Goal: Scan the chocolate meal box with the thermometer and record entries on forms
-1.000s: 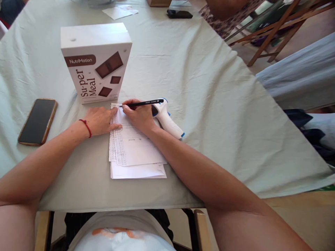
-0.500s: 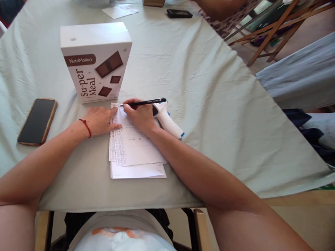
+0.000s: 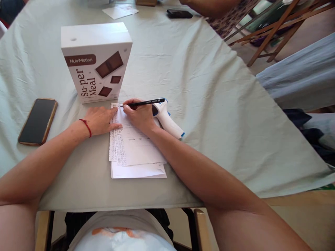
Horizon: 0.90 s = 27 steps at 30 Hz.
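Note:
Several sheets of paper (image 3: 142, 150) lie stacked on the cloth in front of me, the left margin covered in small handwriting. My right hand (image 3: 140, 116) grips a black pencil-like writing tool (image 3: 146, 102), its tip at the top left of the upper sheet. My left hand (image 3: 101, 120), a red cord bracelet (image 3: 86, 126) at its wrist, lies with fingers apart on the sheets' left edge. Beyond my right hand rests a white and blue handheld device (image 3: 169, 122), shaped like an infrared thermometer, partly hidden by that hand.
A white NutriMotion box (image 3: 96, 66) stands upright behind the papers. At left lies a phone (image 3: 38, 121). Along the far side are a dark phone-like object (image 3: 179, 14), a loose paper (image 3: 120, 11) and another person's arm (image 3: 217, 7). A wooden folding chair (image 3: 277, 31) is at the upper right.
Both my hands and the pencil-like tool stay almost in place. Across the table, the other person's arm and the small brown box near it have shifted left.

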Motion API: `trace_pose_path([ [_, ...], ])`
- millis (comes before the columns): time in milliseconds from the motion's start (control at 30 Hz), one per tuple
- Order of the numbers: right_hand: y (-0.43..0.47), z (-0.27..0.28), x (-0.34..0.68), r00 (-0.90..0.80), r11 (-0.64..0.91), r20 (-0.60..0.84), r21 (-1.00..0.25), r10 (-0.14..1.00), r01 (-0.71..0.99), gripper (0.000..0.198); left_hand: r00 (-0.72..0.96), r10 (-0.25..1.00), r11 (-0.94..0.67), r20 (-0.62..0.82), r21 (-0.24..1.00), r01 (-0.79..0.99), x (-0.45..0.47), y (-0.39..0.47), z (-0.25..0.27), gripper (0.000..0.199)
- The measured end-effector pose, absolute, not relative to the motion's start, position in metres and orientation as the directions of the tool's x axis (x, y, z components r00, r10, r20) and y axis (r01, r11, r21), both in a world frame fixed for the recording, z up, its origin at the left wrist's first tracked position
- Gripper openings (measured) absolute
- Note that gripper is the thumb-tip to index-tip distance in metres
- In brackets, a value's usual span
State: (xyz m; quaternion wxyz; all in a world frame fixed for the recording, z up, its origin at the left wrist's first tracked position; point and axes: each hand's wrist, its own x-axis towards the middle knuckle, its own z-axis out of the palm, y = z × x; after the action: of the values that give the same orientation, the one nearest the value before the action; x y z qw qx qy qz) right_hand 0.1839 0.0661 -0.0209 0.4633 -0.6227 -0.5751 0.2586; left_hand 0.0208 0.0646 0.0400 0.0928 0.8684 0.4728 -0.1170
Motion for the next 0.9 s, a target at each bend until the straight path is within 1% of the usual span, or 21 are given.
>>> trace_pose_path([
  [267,0.065,-0.02,0.184,0.264,0.052,0.173,-0.911,0.949,0.41,0.01,0.522,0.802,-0.529,-0.29,0.062,0.847,0.021,0.064,0.041,0.061],
  [500,0.066,-0.018,0.184,0.262,0.052,0.191,-0.888,0.946,0.457,0.01,0.52,0.806,-0.524,-0.284,0.067,0.849,0.021,0.064,0.04,0.064],
  [700,0.067,-0.023,0.184,0.231,0.074,0.204,-0.878,0.951,0.473,0.01,0.528,0.802,-0.537,-0.279,0.048,0.842,0.022,0.064,0.04,0.06],
  [767,0.066,-0.025,0.185,0.215,0.105,0.236,-0.866,0.948,0.489,0.01,0.528,0.802,-0.541,-0.281,0.035,0.84,0.022,0.064,0.04,0.06],
  [833,0.064,-0.025,0.189,0.156,0.195,0.321,-0.825,0.934,0.53,0.012,0.526,0.802,-0.544,-0.283,0.019,0.839,0.022,0.064,0.041,0.061],
  [900,0.06,-0.019,0.196,0.012,0.347,0.446,-0.714,0.895,0.608,0.017,0.525,0.8,-0.546,-0.29,0.011,0.838,0.022,0.064,0.042,0.06],
])
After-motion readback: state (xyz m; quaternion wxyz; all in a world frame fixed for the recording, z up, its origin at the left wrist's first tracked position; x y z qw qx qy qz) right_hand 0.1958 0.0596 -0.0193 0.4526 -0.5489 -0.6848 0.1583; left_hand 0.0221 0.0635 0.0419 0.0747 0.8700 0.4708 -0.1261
